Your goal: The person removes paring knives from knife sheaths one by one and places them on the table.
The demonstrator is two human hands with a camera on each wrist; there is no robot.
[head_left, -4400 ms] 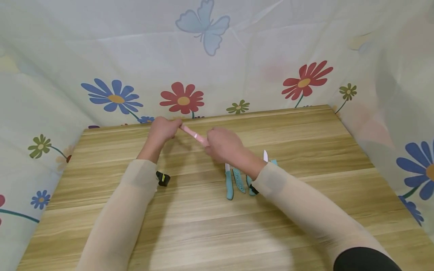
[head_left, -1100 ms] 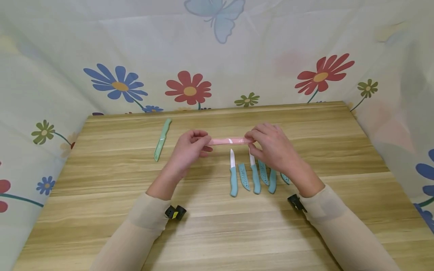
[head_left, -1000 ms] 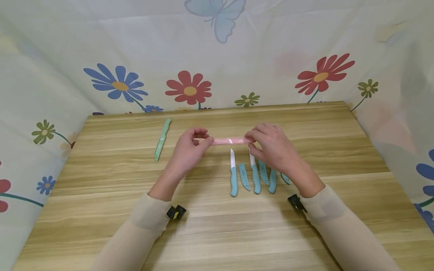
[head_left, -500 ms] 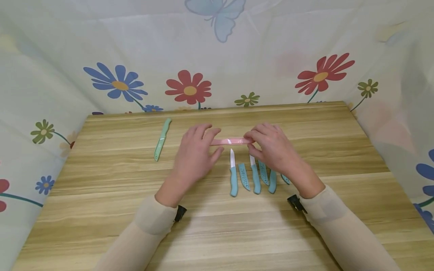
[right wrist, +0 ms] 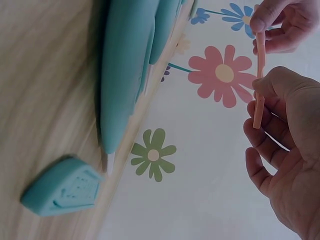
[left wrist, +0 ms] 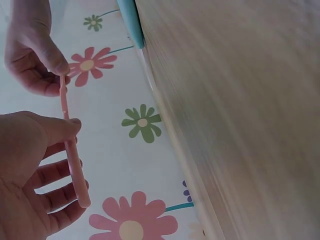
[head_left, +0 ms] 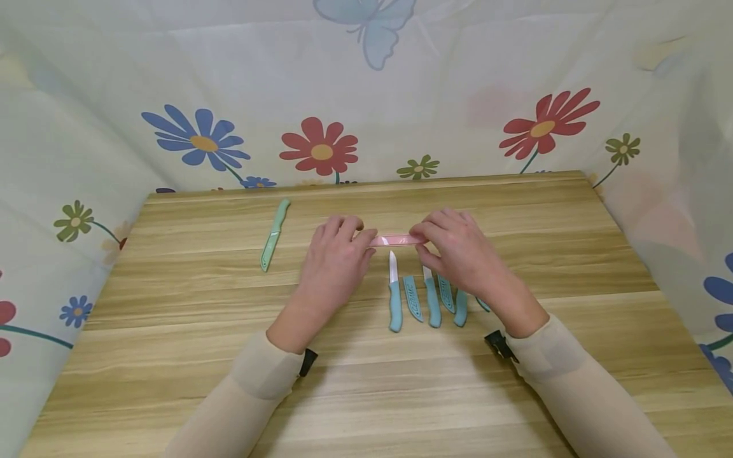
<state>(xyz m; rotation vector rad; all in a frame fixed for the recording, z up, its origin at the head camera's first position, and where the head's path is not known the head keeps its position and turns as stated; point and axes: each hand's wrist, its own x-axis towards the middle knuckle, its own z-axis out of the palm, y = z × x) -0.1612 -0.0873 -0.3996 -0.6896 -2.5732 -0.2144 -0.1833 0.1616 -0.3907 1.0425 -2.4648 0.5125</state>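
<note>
A pink sheathed knife [head_left: 395, 240] spans level between both hands, above the table. My left hand [head_left: 336, 257] pinches its handle between thumb and fingers; in the left wrist view the handle's butt [left wrist: 80, 195] extends past the thumb along the fingers. My right hand [head_left: 458, 248] pinches the sheath end, and in the right wrist view the sheath's tip [right wrist: 258, 117] sticks out below the thumb. Just nearer than the pink knife lie blue knives with bare white blades, such as the leftmost blue knife [head_left: 395, 299], and blue sheaths, among them one sheath [head_left: 411, 299].
A green sheathed knife [head_left: 275, 235] lies at the table's back left. The middle blue knife [head_left: 432, 305] and the right one [head_left: 460, 308] lie partly under my right hand. A flowered cloth [head_left: 458, 76] hangs behind the wooden table [head_left: 366, 394].
My hands have come nearer and to the right since the earliest frame, the pink knife turning level. Lately my left hand loosened, turned over and gripped the handle closer to the sheath.
</note>
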